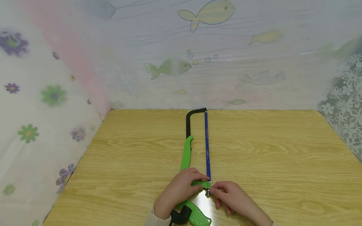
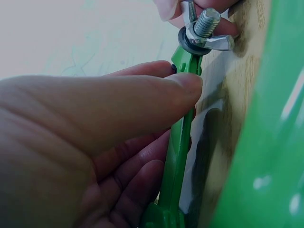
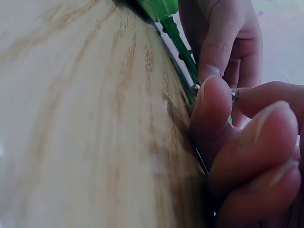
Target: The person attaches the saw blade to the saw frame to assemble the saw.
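A hacksaw (image 1: 188,150) with a green and black frame and a blue blade (image 1: 207,147) lies flat on the wooden table (image 1: 282,163), pointing away from me. My left hand (image 1: 181,191) grips the green frame (image 2: 183,142) near the handle, thumb on top. My right hand (image 1: 229,196) pinches the metal wing nut (image 2: 206,35) on the threaded bolt at the blade's near end. In the right wrist view the fingertips (image 3: 213,104) close around the nut (image 3: 233,94), which is mostly hidden.
The green and black handle (image 1: 192,216) reaches the table's near edge. Translucent curtains printed with fish (image 1: 169,67) and flowers (image 1: 28,133) enclose the table at the back and on both sides. Bare wood lies to the left and right of the saw.
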{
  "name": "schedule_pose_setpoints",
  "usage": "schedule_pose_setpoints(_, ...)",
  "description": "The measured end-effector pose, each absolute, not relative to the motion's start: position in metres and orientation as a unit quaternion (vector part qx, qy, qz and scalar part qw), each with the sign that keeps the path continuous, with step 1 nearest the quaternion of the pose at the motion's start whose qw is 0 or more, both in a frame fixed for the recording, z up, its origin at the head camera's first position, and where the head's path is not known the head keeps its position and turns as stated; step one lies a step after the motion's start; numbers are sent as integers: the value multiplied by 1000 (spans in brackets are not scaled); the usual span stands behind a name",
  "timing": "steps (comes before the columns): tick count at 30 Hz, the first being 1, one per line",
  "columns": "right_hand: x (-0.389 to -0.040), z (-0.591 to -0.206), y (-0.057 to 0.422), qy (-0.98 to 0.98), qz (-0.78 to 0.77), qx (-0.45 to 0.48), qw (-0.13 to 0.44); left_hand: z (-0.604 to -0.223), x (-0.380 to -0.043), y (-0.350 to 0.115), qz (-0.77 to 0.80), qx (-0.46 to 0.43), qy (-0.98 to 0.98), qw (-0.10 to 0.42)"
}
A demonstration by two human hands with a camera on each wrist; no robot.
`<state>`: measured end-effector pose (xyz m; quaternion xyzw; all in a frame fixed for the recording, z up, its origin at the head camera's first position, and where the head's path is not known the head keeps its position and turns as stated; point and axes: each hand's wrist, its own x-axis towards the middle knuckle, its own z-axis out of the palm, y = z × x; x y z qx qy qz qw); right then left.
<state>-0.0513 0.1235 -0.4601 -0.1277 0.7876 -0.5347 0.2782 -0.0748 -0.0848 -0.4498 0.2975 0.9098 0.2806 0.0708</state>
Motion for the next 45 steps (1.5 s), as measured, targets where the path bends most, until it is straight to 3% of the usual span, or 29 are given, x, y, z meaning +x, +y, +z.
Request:
schedule_pose_setpoints(13,-50,-460,123,794,-528,-131,274,-451,-75,-85,286,300,908,67)
schedule_pose_setpoints(26,-50,-461,120,819,-513,-118,230,-451,-76,-85,290,291,909,73)
schedule_pose_setpoints(45,-50,-460,122,804,-523,-117,259,-451,-74,-85,293,294,907,68)
